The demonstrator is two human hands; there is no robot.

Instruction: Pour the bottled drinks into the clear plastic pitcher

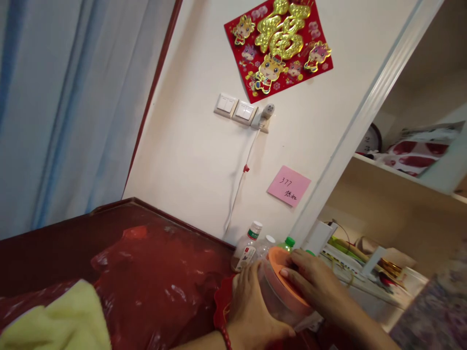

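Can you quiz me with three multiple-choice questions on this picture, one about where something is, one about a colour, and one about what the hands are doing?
1. Where is the pink note?
A. on the wall below the red decoration
B. on the yellow cloth
C. on the shelf beside the clock

2. What colour is the lid of the jar?
A. blue
B. orange
C. black

3. What are the hands doing?
A. both rest flat on the red table cover
B. one pulls the white cable
C. the left hand grips the jar's side while the right hand lies on its lid

Answers:
1. A, the note sticks to the wall under the red decoration.
2. B, the lid shows orange beneath the right hand's fingers.
3. C, both hands are closed on the tilted jar.
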